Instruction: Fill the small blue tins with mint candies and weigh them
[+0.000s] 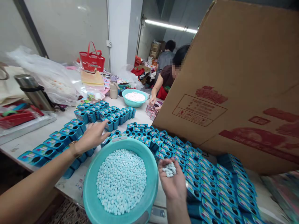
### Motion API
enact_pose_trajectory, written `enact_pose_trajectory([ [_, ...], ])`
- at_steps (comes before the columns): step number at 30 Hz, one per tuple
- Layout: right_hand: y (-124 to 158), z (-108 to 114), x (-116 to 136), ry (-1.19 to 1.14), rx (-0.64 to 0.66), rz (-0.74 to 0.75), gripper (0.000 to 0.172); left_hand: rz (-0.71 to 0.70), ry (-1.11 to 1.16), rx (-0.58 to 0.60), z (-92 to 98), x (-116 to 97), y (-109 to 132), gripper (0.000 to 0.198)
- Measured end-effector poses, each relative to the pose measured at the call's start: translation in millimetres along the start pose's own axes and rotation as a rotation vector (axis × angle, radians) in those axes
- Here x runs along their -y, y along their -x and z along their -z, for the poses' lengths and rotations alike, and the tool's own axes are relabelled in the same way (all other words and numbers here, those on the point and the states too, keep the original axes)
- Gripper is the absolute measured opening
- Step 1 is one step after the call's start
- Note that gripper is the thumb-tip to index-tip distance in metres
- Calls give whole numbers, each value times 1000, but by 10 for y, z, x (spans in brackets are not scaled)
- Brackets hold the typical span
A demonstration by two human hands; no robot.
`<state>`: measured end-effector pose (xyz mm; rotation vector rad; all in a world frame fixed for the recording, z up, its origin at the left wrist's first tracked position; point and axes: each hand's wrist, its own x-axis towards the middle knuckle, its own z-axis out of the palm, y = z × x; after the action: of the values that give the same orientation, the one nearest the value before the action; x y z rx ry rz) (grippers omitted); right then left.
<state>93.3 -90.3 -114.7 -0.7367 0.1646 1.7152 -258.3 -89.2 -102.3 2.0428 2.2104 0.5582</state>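
Observation:
A turquoise basin point(151, 155) full of small pale blue candy-like pieces point(121, 180) sits right in front of me. My right hand point(173, 183), palm up and cupped, holds a small heap of these pale blue pieces point(169, 169) just right of the rim. Beyond the basin's left side, my left hand point(94, 137) reaches over the small blue boxes point(67, 133), thumb and fingers apart; whether its fingertips touch a box is unclear. The boxes stand in rows with round dark holes in their tops. More blue boxes point(193, 169) fill the table to the right.
A large cardboard carton point(233, 77) leans over the right side. Farther back stand a second basin point(125, 101) with whitish pieces, a beige bottle point(113, 88) and a red bag point(92, 60). A steel thermos point(35, 93) is at left. A co-worker point(167, 77) handles pink packets.

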Motion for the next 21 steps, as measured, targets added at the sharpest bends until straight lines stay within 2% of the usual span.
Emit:
enact_pose_trajectory([
  [2,-2,-85,-196,0,26,-75,14,-186,217,-102,131,-467,190,45],
  [3,1,-119,-292,-12,37,-96,16,-295,279,-111,150,-721,305,38],
  [5,12,-162,-472,-27,58,-135,17,-474,242,-43,94,-1178,529,27],
  [7,30,-165,-626,-27,78,-157,18,-513,169,4,-47,-1478,685,19],
  [8,40,-153,-689,-27,88,-165,18,-503,131,11,-130,-1556,729,18],
  [12,63,-61,-844,-35,74,-197,18,-464,46,-12,-393,-1551,791,16],
  [15,64,-11,-895,-33,49,-213,16,-504,86,-19,-474,-1497,866,18],
  [18,77,-11,-912,-47,31,-236,16,-524,223,-25,-446,-1453,918,21],
  [21,105,-24,-867,-43,-28,-252,15,-429,415,-117,-296,-1200,794,24],
])
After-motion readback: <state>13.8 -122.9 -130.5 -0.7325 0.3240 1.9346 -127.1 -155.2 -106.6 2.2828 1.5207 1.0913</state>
